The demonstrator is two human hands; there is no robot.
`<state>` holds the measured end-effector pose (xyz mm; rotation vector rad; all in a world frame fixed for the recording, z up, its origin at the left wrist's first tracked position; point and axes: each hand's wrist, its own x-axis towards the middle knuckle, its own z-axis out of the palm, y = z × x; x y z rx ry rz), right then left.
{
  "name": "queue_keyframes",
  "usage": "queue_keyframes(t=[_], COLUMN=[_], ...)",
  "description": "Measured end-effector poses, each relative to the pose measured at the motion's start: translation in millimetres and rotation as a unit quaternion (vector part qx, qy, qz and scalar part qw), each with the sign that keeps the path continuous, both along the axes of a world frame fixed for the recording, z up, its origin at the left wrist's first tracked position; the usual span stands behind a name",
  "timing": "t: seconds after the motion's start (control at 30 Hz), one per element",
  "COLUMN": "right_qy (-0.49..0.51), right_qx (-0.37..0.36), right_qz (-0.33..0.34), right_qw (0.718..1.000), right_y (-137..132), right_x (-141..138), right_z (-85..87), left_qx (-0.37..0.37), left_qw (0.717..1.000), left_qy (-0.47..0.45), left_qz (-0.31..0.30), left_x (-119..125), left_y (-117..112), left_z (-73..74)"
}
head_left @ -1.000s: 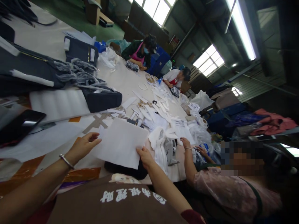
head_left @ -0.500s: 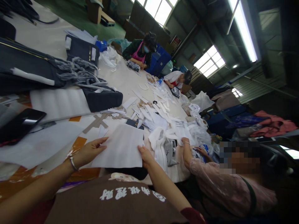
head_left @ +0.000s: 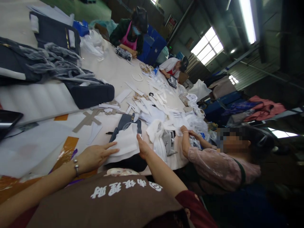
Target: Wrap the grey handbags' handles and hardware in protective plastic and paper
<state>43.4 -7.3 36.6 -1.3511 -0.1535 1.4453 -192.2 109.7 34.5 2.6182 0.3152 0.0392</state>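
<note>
A white foam sheet (head_left: 127, 139), partly folded over, is between my two hands, close to my apron. My left hand (head_left: 96, 158) has its fingers stretched onto the sheet's left edge and holds it there; its thumb is hidden. On the other side, my right hand (head_left: 142, 147) grips the right edge, thumb pointing up. Beneath the sheet lies a dark navy bag (head_left: 129, 162), partly covered. Just beyond the sheet, a dark strap piece with a buckle (head_left: 130, 118) shows.
Dark bags with wrapped straps (head_left: 92, 95) lie at the left, beside a foam sheet (head_left: 39, 99) and a phone (head_left: 9, 122). White scraps (head_left: 152, 107) litter the middle. A co-worker (head_left: 213, 161) sits close on my right; two other people work farther along the table.
The foam sheet, spread wide before, is now folded narrower, and the strap piece behind it shows more. My hands have come closer together. The view has shifted.
</note>
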Motion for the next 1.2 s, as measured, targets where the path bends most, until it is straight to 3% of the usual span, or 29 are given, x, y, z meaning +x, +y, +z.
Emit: queue_keyframes(t=[0.07,0.17,0.33,0.5,0.6,0.77,0.97,1.2], right_qy=[-0.004,-0.024,-0.013,-0.024,-0.033,-0.046,-0.044,-0.030], right_qx=[0.036,0.019,0.011,-0.008,-0.007,-0.002,0.003,0.009], right_qz=[0.042,0.079,0.078,0.041,0.036,0.021,0.012,-0.005], right_qw=[0.998,0.996,0.997,0.999,0.999,0.999,0.999,1.000], right_y=[-3.1,-6.3,-8.7,-11.2,-12.1,-11.3,-11.6,-10.1], right_x=[-2.0,-0.1,6.4,1.5,-1.6,-0.9,0.3,-5.2], right_z=[3.2,4.4,3.9,1.7,-0.7,-4.7,-6.0,2.1], left_qx=[-0.012,-0.052,-0.189,-0.414,-0.481,-0.521,-0.526,-0.511], left_qw=[1.000,0.998,0.981,0.901,0.861,0.825,0.814,0.823], left_qy=[-0.003,0.003,-0.006,0.029,0.038,0.046,0.047,0.022], left_qz=[-0.007,-0.019,0.033,0.123,0.160,0.215,0.240,0.245], left_x=[4.6,8.7,1.0,-13.8,-15.7,-10.6,-4.4,1.0], left_y=[-3.2,-4.8,11.6,24.2,20.1,9.7,6.5,4.5], left_z=[5.1,10.0,-0.4,-16.5,-15.9,-7.4,-3.0,-5.2])
